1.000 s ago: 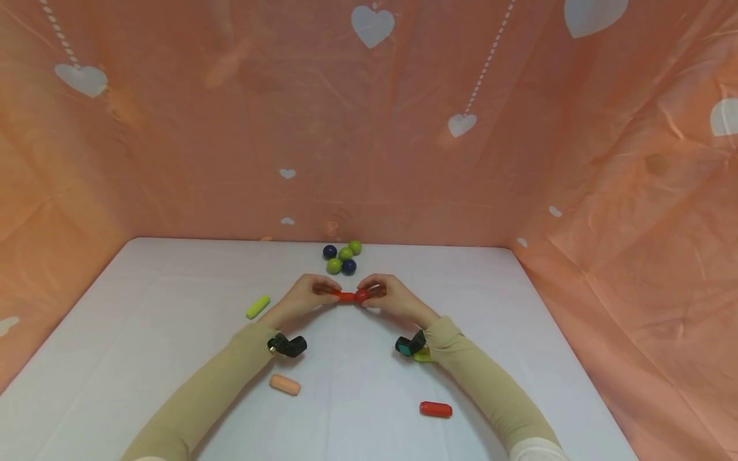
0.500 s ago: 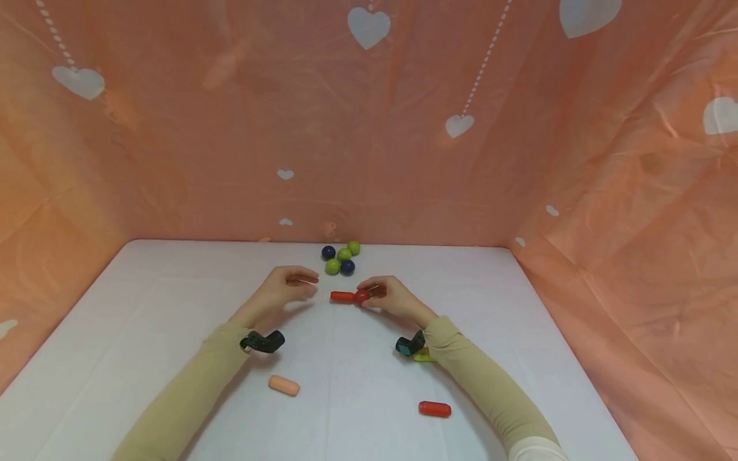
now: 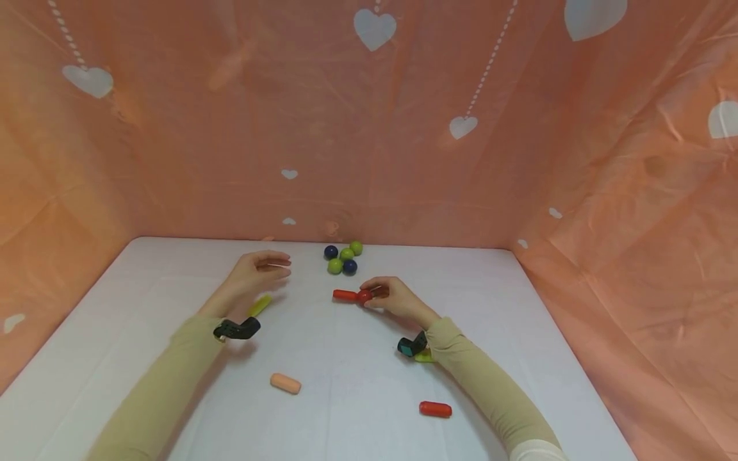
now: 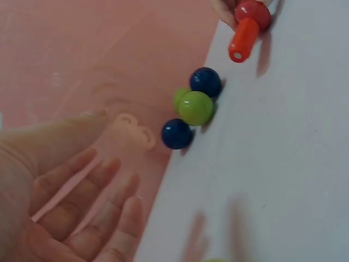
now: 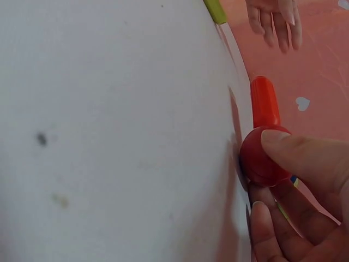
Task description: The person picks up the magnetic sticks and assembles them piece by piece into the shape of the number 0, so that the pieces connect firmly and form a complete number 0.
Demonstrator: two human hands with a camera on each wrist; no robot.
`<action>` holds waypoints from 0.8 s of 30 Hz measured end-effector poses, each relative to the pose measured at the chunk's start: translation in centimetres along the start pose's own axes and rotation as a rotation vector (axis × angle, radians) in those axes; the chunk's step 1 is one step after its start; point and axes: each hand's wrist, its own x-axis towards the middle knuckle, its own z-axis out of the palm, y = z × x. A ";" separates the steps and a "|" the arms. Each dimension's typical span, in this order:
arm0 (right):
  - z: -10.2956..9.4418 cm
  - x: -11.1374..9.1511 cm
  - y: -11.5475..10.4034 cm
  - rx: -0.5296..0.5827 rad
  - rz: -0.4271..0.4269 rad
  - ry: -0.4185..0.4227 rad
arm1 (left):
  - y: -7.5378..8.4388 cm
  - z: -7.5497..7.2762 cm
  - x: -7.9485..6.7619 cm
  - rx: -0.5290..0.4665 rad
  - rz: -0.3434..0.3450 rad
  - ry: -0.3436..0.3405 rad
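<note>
pinching glossy red ball (image 5: 262, 158) joined to faceted orange-red stick (image 5: 265, 102): right hand (image 3: 399, 300); left hand (image 3: 252, 272), fingers apart, near lime stick (image 3: 260, 305).

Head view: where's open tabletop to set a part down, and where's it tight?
Open: between the peach peg and loose red peg; right side, between the right hand and the right edge of the table. Crowded: back middle, where green balls and blue balls bunch just beyond the held red ball and orange-red peg.
</note>
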 end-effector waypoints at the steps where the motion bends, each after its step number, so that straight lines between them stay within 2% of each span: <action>1: 0.0 0.0 0.0 0.003 0.003 0.001 | -0.1 0.3 0.4 -0.014 0.006 -0.001; 3: -0.1 0.0 0.1 0.008 0.002 0.006 | -0.6 1.0 1.3 -0.033 0.017 -0.006; 7: -0.1 -0.1 0.2 0.020 -0.005 0.006 | -1.6 2.7 3.1 0.006 0.036 -0.013; 12: -0.1 0.0 0.4 0.019 -0.027 -0.008 | -2.7 4.5 4.8 0.037 0.054 -0.060; 17: -0.1 0.1 0.5 0.009 -0.014 -0.014 | -2.4 5.7 5.9 0.097 0.063 -0.079; 24: -0.1 0.2 0.5 0.011 -0.026 -0.013 | -1.8 6.5 6.8 0.088 0.041 -0.070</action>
